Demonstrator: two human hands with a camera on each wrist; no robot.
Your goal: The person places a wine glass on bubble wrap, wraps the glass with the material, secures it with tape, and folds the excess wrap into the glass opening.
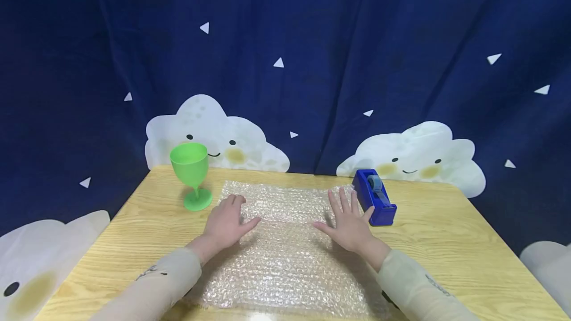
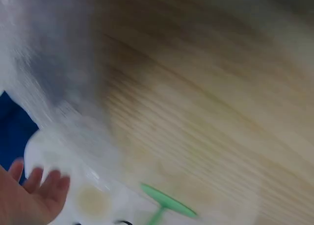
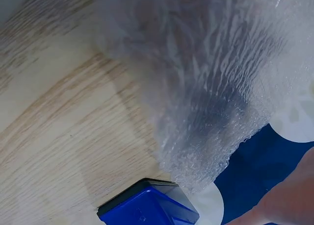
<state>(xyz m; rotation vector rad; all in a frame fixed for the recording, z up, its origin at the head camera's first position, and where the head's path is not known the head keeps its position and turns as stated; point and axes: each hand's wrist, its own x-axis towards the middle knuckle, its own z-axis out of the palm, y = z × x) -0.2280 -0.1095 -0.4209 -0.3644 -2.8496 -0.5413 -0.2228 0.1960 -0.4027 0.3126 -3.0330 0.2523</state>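
Note:
A sheet of clear bubble wrap point(image 1: 285, 266) lies spread over the middle of the wooden table. My left hand point(image 1: 225, 222) is above its left side, thumb out and fingers loosely bent, with nothing held. Over the right side, my right hand point(image 1: 350, 227) has its fingers straight and spread, also holding nothing. Whether either palm touches the wrap cannot be told. A green plastic goblet point(image 1: 191, 165) stands upright beyond my left hand, left of the wrap. Just right of my right fingers sits a blue tape dispenser point(image 1: 374, 199) with a roll of clear tape in it.
The pale wooden table point(image 1: 437, 251) ends at a back edge close behind the goblet and dispenser. Behind it hangs a dark blue curtain point(image 1: 285, 88) printed with smiling clouds and white triangles.

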